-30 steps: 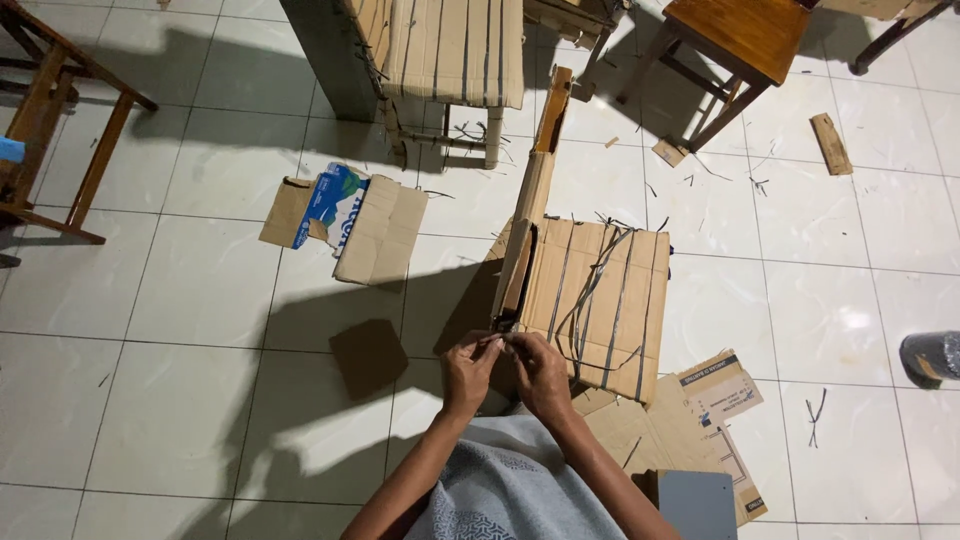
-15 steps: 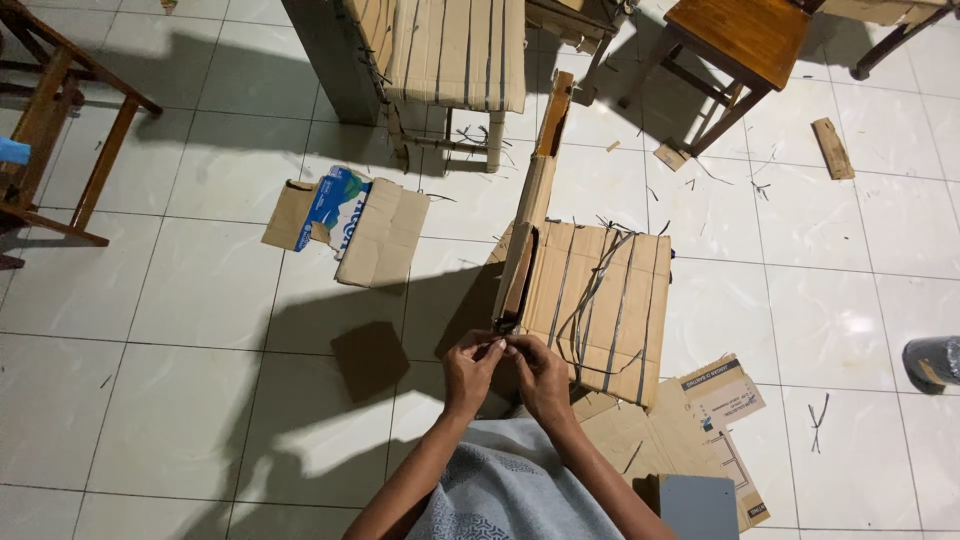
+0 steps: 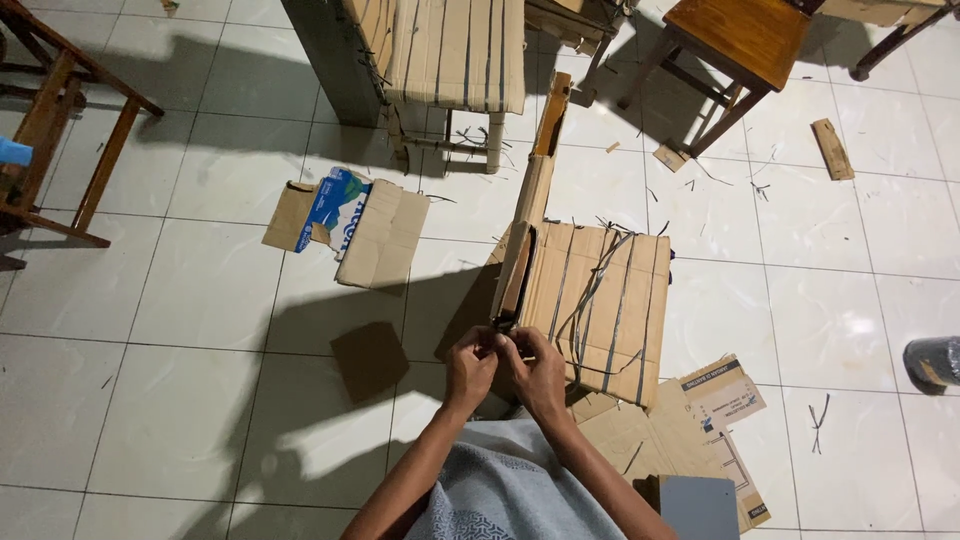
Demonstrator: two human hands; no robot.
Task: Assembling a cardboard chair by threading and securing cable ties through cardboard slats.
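Just left of the fingers (image 3: 500, 350): a dark cardboard square (image 3: 368, 358), lying flat on the tiled floor (image 3: 150, 420). Farther up and left: a flattened box (image 3: 390, 240), bearing a blue-printed carton (image 3: 335, 210) on its left half. Far left: a wooden frame (image 3: 70, 150), standing on slanted legs. Well above: a bench (image 3: 455, 50) wrapped in cardboard and straps. Up and right: a brown wooden stool (image 3: 745, 35), with a small cardboard strip (image 3: 831, 148) beyond it. Low right: a printed cardboard sheet (image 3: 722, 395). At the right edge: a grey roll (image 3: 932, 360).
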